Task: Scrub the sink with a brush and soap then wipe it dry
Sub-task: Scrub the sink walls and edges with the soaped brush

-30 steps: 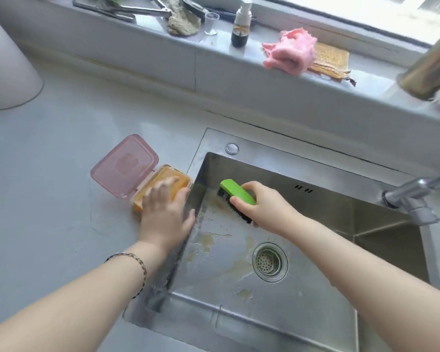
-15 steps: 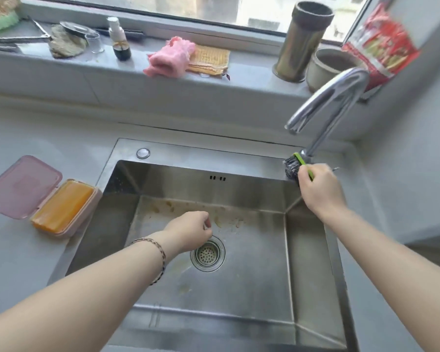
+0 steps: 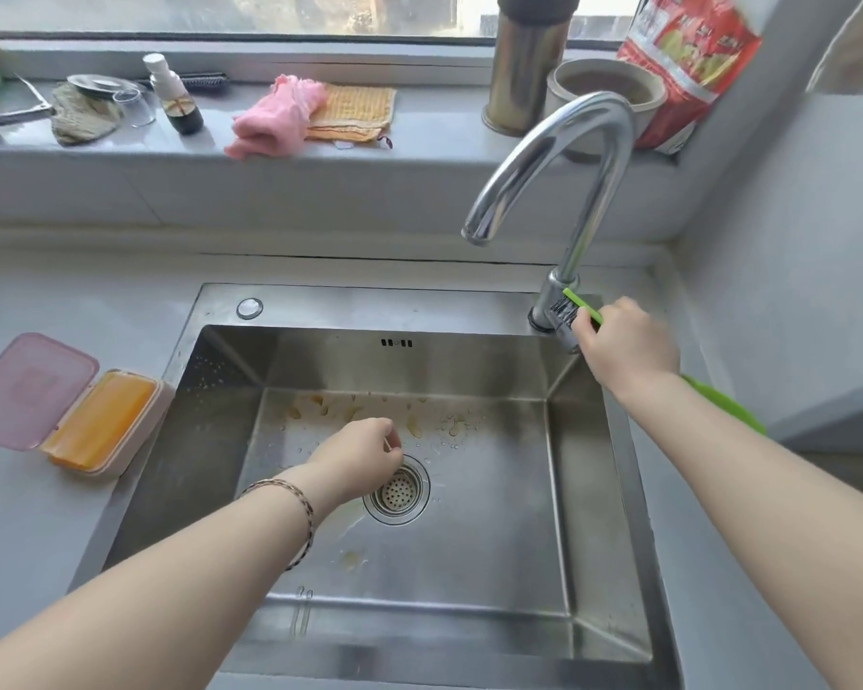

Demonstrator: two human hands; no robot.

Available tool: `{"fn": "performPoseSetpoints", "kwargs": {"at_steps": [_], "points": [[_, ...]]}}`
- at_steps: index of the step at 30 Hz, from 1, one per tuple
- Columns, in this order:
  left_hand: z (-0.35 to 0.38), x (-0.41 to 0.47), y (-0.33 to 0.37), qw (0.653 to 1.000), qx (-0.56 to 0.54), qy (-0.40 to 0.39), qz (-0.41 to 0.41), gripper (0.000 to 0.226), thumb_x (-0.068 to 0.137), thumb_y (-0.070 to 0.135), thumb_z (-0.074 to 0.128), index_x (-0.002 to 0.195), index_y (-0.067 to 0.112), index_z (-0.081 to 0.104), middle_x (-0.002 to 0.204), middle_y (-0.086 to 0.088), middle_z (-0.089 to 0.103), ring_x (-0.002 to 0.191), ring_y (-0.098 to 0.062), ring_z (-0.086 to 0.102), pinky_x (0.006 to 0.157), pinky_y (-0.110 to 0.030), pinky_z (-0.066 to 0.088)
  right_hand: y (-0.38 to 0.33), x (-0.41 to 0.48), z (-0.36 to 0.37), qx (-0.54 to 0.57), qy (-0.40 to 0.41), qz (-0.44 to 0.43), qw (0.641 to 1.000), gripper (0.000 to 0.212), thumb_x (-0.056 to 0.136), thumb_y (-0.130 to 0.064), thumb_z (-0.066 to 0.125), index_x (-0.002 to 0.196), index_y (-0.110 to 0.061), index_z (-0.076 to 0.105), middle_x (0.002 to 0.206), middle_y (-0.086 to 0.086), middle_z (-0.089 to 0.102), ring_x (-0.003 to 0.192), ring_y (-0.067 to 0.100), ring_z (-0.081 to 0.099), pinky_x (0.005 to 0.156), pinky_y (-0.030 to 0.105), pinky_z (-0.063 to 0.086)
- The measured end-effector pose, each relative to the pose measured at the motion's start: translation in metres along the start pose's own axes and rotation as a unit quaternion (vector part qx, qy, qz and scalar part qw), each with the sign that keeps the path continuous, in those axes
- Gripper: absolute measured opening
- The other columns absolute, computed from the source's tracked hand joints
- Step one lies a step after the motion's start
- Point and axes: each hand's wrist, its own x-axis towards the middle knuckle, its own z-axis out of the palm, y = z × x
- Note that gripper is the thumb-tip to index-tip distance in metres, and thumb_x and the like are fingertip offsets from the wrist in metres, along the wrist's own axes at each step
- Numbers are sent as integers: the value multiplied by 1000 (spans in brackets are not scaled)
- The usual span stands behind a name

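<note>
- Stainless steel forms the sink [image 3: 585,490], a square-cornered basin with a brushed, faintly streaked finish and a flat rim let into the pale grey desk [image 3: 46,540].
- Yellowish blotches [image 3: 414,425] and fine water beads speckle the far part of the basin floor.
- At the floor's middle sits a round, perforated metal strainer [image 3: 399,493].
- The left hand [image 3: 360,453] hovers low over the basin floor just beside the strainer. Its fingers are loosely curled, with nothing visible in them, and a thin braided bracelet [image 3: 295,500] circles the wrist.
- The right hand [image 3: 624,348] is wrapped around the brush [image 3: 580,305], which has a narrow bright-green plastic back and dark bristles. Those bristles press against the base of the faucet [image 3: 594,104], a polished chrome gooseneck at the sink's far right corner.
- The soap [image 3: 98,423] is a smooth orange bar lying in a rounded pink box, whose hinged translucent lid [image 3: 31,390] lies open. The box rests on the desk just left of the sink.
- On the window sill lie a crumpled fluffy pink cloth [image 3: 275,117] and, touching it, a flat orange waffle-weave cloth [image 3: 355,112].
</note>
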Motion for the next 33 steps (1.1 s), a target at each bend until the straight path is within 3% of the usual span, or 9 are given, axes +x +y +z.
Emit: {"fn": "performPoseSetpoints", "kwargs": {"at_steps": [7, 11, 13, 17, 22, 25, 28, 30, 33], "points": [[-2, 4, 3, 1000, -19, 9, 8, 20, 91, 23, 43, 103, 17, 58, 102, 2, 62, 89, -16, 59, 73, -26, 48, 5, -10, 4, 11, 4, -15, 1000, 46, 98, -36, 32, 99, -4, 65, 108, 14, 56, 92, 38, 57, 71, 35, 42], [-3, 4, -6, 998, -58, 32, -14, 21, 91, 22, 45, 104, 16, 60, 98, 2, 61, 88, -17, 60, 76, -29, 51, -21, -32, 1, 210, 38, -27, 977, 44, 94, -37, 33, 71, -10, 59, 85, 13, 57, 83, 33, 56, 61, 31, 29], [-5, 3, -13, 996, -72, 44, -29, 20, 91, 21, 45, 103, 16, 60, 97, 2, 62, 85, -17, 60, 74, -30, 51, -49, -45, 4, 398, -50, 15, 916, 45, 94, -40, 35, 58, -17, 49, 68, 9, 56, 62, 30, 57, 54, 34, 33], [-10, -1, -29, 989, -115, 68, -56, 19, 91, 20, 46, 101, 16, 62, 95, 1, 61, 85, -18, 59, 70, -27, 48, -100, -60, 8, 619, -264, 136, 728, 55, 97, -51, 32, 81, -8, 63, 56, 4, 60, 38, 14, 46, 42, 21, 33], [-15, -9, -56, 983, -145, 80, -81, 16, 90, 18, 47, 96, 18, 62, 92, 0, 63, 81, -17, 58, 63, -24, 43, -127, -60, 9, 729, -268, 117, 619, 61, 88, -63, 31, 76, -12, 63, 53, 0, 56, 41, 11, 45, 43, 20, 36], [-16, -12, -69, 979, -158, 83, -93, 15, 89, 17, 48, 93, 18, 62, 90, 0, 63, 78, -16, 56, 57, -22, 39, -132, -55, 11, 760, -250, 104, 591, 63, 79, -70, 35, 73, -12, 60, 51, -1, 55, 40, 10, 46, 42, 18, 37], [-15, -16, -77, 978, -166, 83, -95, 14, 89, 18, 48, 92, 19, 61, 89, 1, 62, 76, -14, 54, 54, -20, 37, -131, -50, 12, 778, -240, 68, 576, 79, 43, -85, 56, 71, -12, 56, 50, -3, 53, 40, 10, 46, 41, 17, 38], [-14, -18, -80, 978, -169, 80, -92, 13, 89, 18, 48, 91, 20, 61, 87, 2, 61, 71, -11, 52, 52, -18, 36, -129, -48, 13, 773, -233, 39, 589, 86, 28, -88, 62, 68, -12, 54, 50, -3, 52, 40, 10, 45, 41, 17, 38], [-14, -18, -84, 979, -164, 79, -89, 13, 89, 18, 48, 90, 21, 61, 85, 3, 60, 69, -10, 51, 52, -19, 36, -129, -44, 12, 757, -214, 10, 617, 83, 30, -89, 62, 63, -13, 51, 49, -3, 49, 40, 11, 43, 41, 18, 36]]}}
